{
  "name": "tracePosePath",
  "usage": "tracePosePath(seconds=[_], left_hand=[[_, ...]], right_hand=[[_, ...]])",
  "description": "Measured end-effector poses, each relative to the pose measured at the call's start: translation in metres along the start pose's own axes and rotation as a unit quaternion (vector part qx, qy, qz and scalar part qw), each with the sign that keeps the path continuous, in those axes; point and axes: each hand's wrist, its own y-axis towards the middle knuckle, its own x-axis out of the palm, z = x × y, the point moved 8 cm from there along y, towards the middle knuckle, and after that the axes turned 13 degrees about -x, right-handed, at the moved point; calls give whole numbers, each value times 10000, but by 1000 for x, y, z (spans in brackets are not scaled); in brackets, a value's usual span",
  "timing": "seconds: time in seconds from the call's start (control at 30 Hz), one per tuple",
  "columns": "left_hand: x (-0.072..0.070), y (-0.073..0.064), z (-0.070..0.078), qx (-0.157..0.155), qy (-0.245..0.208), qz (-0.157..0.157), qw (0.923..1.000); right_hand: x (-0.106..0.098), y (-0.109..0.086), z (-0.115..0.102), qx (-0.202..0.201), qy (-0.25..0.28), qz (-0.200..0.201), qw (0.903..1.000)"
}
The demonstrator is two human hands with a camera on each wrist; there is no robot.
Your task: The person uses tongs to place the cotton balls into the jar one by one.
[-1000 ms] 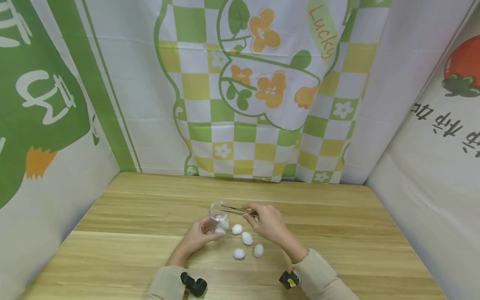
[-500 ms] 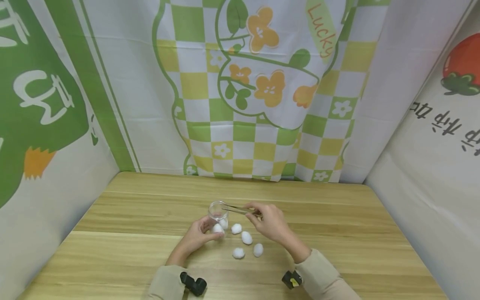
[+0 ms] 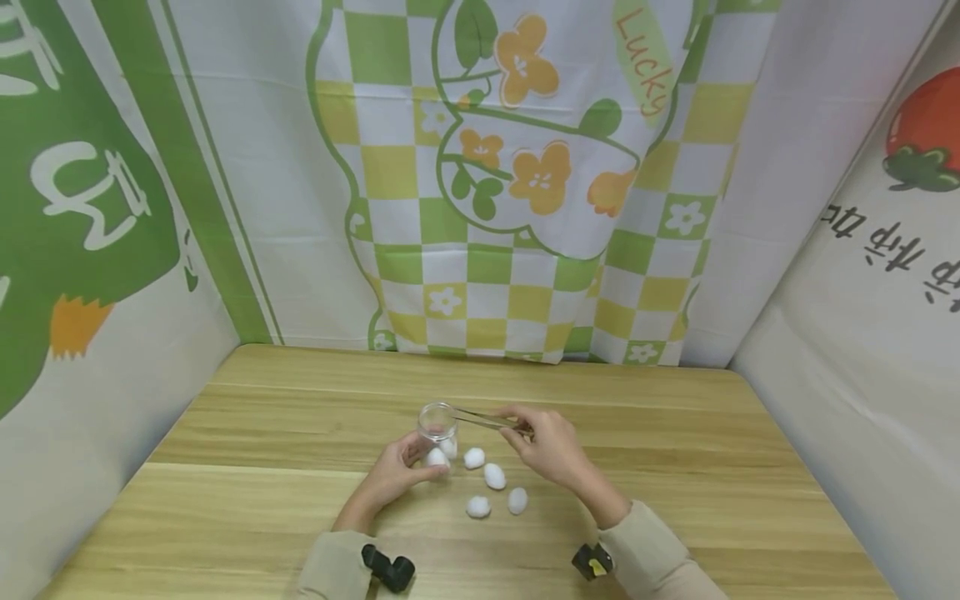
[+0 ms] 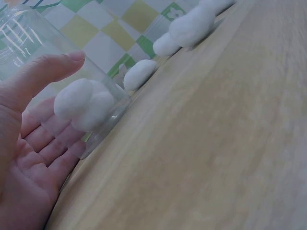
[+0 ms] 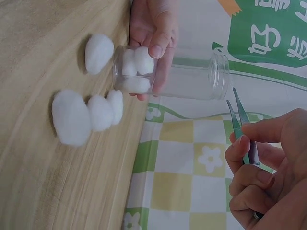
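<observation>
A clear jar [image 3: 437, 432] stands upright on the table, its mouth uncovered. My left hand [image 3: 393, 478] holds it low on the left side, thumb across the front and fingers behind. Several white cotton balls [image 5: 144, 61] lie at the jar's bottom, seen through its wall in both wrist views. My right hand [image 3: 553, 447] pinches metal tweezers [image 3: 487, 420] between thumb and fingers. The tweezer tips are parted with nothing between them, right by the jar's rim [image 5: 219, 76]. Several loose cotton balls [image 3: 494, 476] rest on the table between the hands.
The wooden table [image 3: 675, 467] reaches back to a patterned cloth [image 3: 487, 275]. Printed cloth walls [image 3: 847, 375] close in both sides. Each wrist carries a small black camera [image 3: 388, 570].
My right hand has drawn rightward, taking the tweezer tips from over the jar's mouth to its right rim. Cotton inside the jar has shifted slightly. The left hand keeps its hold.
</observation>
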Motion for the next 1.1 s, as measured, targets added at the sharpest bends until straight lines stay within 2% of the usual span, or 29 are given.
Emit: tracePosePath(seconds=[0.47,0.67,0.83,1.1], left_hand=[[1,1,-2,-105,-139,-4,9998],[0,0,-1,-50,-122,-36,9999],[0,0,0,-4,-42,-62,10000],[0,0,0,-83,-73,-39,9999]], right_hand=[[3,-7,10,37,-10,-93,9999],[4,-9,11,-6,-17,-121,9999],[8,-12,13,-13,11,-295,9996],[12,-15,14,-82,9,-319,9995]])
